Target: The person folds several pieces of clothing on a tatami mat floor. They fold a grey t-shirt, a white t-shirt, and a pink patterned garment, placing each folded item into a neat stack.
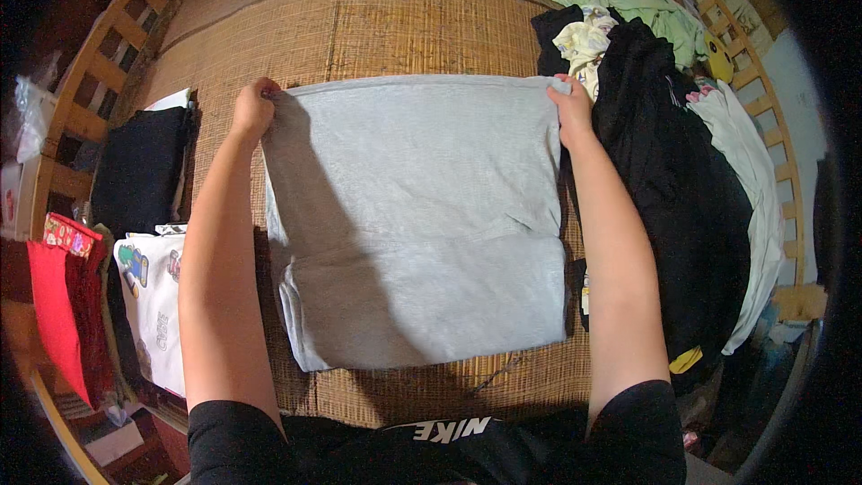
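Cloth: pinched at far corners by left hand and right hand, spread between; seemingly part-folded. Left of grip, folded clothes; right, loose clothes, apparently not yet folded.

1. Sleeping area covered by woven tan mat; seams seen.
2. Mat flanked by slatted wooden left rail and right rail.
3. Pale wall partly seen beyond right rail.
4. Mat unevenly lit, dimmer at far end.
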Demonstrator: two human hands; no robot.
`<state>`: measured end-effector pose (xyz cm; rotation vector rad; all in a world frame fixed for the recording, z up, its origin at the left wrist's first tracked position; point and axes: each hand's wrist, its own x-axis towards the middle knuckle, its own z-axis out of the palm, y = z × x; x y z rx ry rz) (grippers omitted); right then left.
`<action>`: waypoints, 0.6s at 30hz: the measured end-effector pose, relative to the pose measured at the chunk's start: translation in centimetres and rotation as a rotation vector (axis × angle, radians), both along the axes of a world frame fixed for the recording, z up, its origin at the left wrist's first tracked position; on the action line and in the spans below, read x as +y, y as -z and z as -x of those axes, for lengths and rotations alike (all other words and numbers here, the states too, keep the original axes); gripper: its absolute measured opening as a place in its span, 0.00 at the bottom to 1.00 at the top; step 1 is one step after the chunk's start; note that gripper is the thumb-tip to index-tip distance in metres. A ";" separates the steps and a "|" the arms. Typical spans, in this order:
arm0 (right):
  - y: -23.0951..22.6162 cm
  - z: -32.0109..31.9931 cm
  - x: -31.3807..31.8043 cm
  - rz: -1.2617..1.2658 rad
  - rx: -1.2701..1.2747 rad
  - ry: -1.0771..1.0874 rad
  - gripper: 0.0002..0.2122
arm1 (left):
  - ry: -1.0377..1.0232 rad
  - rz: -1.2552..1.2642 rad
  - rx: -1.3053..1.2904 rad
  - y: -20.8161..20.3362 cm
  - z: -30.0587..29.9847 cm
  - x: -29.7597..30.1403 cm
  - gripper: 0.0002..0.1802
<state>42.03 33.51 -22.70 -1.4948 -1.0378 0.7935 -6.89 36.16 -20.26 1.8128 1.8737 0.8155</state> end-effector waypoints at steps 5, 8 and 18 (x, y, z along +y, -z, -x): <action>2.3 0.1 -0.2 -0.151 -0.630 0.294 0.20 | -0.086 -0.074 0.256 1.0 -0.4 -0.3 0.16; 1.3 3.1 -3.3 -0.159 -0.783 0.241 0.21 | -0.157 -0.217 0.447 0.0 -3.2 -3.1 0.20; 1.0 5.0 -14.6 0.248 -1.215 -0.118 0.27 | -0.077 -0.005 0.634 2.2 -6.7 -10.8 0.29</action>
